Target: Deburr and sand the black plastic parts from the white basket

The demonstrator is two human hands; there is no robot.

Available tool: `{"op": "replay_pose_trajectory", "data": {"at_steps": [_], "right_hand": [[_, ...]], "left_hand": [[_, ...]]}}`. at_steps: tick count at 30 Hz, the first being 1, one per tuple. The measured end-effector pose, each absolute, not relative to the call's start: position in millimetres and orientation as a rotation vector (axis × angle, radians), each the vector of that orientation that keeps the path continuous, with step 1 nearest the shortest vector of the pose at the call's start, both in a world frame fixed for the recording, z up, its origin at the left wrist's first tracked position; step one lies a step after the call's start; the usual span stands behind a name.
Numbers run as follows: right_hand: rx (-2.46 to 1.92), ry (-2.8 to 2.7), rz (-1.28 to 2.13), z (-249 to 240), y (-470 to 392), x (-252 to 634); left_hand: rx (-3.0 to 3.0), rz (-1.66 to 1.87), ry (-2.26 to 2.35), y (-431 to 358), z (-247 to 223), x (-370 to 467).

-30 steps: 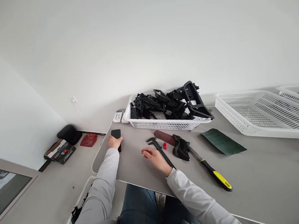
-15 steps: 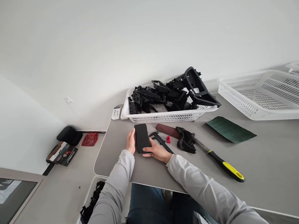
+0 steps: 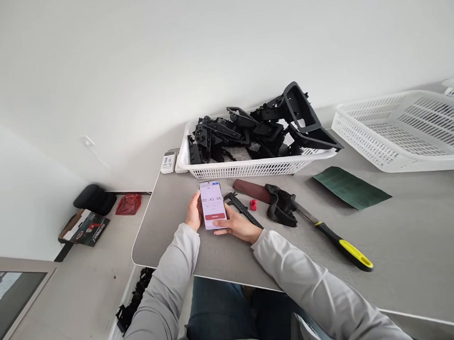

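Observation:
Both hands hold a smartphone (image 3: 213,207) over the near left part of the grey table. Its lit screen shows a timer reading 00:45:06 and a red bar below. My left hand (image 3: 193,211) grips the phone's left edge. My right hand (image 3: 241,226) is closed around its lower right side, with the thumb over the bottom of the screen. Just right of the phone lie a black caliper (image 3: 244,210), a small red object (image 3: 254,205), a dark red strip (image 3: 252,190) and a crumpled black piece (image 3: 281,205).
Behind the hands stands a white basket (image 3: 246,168) heaped with black plastic parts (image 3: 247,130). A tool with a yellow and black handle (image 3: 349,249) and a green sheet (image 3: 351,188) lie to the right. Another white basket (image 3: 403,162) sits farther right. Boxed goods (image 3: 85,227) rest on the floor.
The phone's screen has gone from dark to lit, showing the timer. Both hands keep their hold on the phone. The camera view has shifted slightly.

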State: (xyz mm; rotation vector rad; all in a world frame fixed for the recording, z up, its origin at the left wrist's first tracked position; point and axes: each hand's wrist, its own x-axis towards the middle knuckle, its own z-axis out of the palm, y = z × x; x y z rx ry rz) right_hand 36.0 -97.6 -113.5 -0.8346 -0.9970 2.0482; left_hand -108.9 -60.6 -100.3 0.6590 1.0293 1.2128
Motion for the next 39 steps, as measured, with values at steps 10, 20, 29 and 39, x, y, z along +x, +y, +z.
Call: {"op": "replay_pose_trajectory", "data": {"at_steps": [10, 20, 29, 39], "right_hand": [[-0.806, -0.967, 2.061, -110, -99, 35], [-0.776, -0.974, 2.049, -106, -101, 33], [-0.790, -1.098, 2.076, -114, -104, 32], [-0.784, -1.044, 2.071, -121, -102, 30]], "left_hand": [[0.654, 1.194, 1.073, -54, -108, -114], [0.648, 1.256, 1.262, -46, -110, -127], [0.595, 1.182, 1.534, -43, -98, -142], [0.503, 1.227, 1.414, -46, -92, -137]]}}
